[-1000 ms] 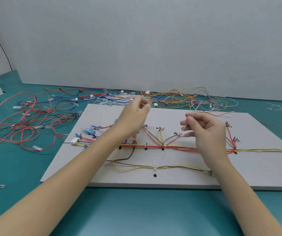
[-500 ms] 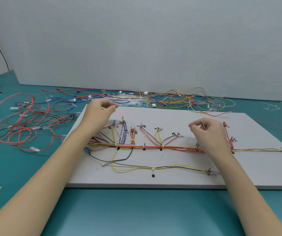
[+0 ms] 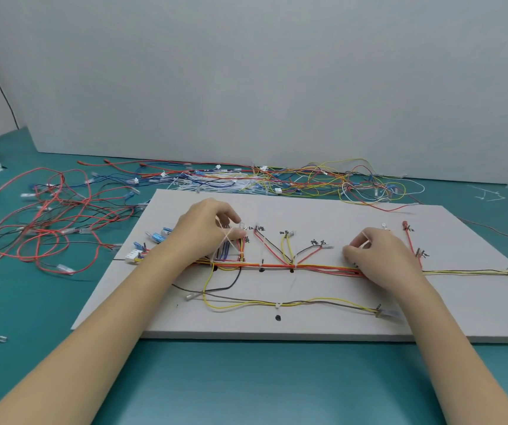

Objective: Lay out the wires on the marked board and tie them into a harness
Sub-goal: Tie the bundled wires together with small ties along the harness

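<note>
On the board [image 3: 323, 216] the wire trunk [image 3: 314, 267] runs across; our left hand [image 3: 205, 237] pinches a white tie [image 3: 226, 240] over its left end, our right hand [image 3: 381, 256] curls on its right part, seemingly pinching another tie, fingertips hidden.

A matt pale board [image 3: 338, 216] carries glossy plastic-coated wires [image 3: 317, 266] on a smooth teal tabletop [image 3: 246, 388].
</note>
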`<action>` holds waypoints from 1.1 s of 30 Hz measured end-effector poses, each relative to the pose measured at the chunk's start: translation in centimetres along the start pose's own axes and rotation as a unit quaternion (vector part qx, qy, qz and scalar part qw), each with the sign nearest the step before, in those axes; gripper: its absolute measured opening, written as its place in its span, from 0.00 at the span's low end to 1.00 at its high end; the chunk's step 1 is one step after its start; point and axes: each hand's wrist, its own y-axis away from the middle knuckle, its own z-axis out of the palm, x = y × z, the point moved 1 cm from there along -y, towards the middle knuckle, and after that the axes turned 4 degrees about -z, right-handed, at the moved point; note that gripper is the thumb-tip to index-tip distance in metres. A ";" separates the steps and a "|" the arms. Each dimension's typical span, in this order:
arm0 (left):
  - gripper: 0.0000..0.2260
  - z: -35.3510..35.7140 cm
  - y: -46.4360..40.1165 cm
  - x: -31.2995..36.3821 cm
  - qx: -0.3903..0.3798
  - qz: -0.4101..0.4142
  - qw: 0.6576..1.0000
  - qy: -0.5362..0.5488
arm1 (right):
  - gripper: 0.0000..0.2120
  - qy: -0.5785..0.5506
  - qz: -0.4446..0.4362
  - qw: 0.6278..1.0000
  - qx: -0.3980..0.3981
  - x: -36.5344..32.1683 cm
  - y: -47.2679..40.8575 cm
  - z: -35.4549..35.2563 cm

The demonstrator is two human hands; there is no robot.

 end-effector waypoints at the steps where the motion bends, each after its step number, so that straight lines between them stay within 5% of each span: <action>1: 0.06 0.0 0.0 0.1 0.003 0.014 1.000 -0.003 | 0.04 0.007 -0.011 1.000 0.009 -0.3 0.1 0.1; 9: 0.03 0.4 0.4 0.8 -0.011 0.053 0.994 -0.091 | 0.12 0.116 -0.098 0.987 0.052 -2.3 0.8 1.8; 20: 0.05 0.8 0.9 2.3 0.055 0.119 0.956 -0.261 | 0.06 0.092 -0.138 0.985 0.041 -2.9 0.1 2.1; 33: 0.05 -0.3 1.2 2.6 0.009 0.105 0.956 -0.273 | 0.05 0.115 -0.212 0.970 0.038 -3.0 0.9 2.1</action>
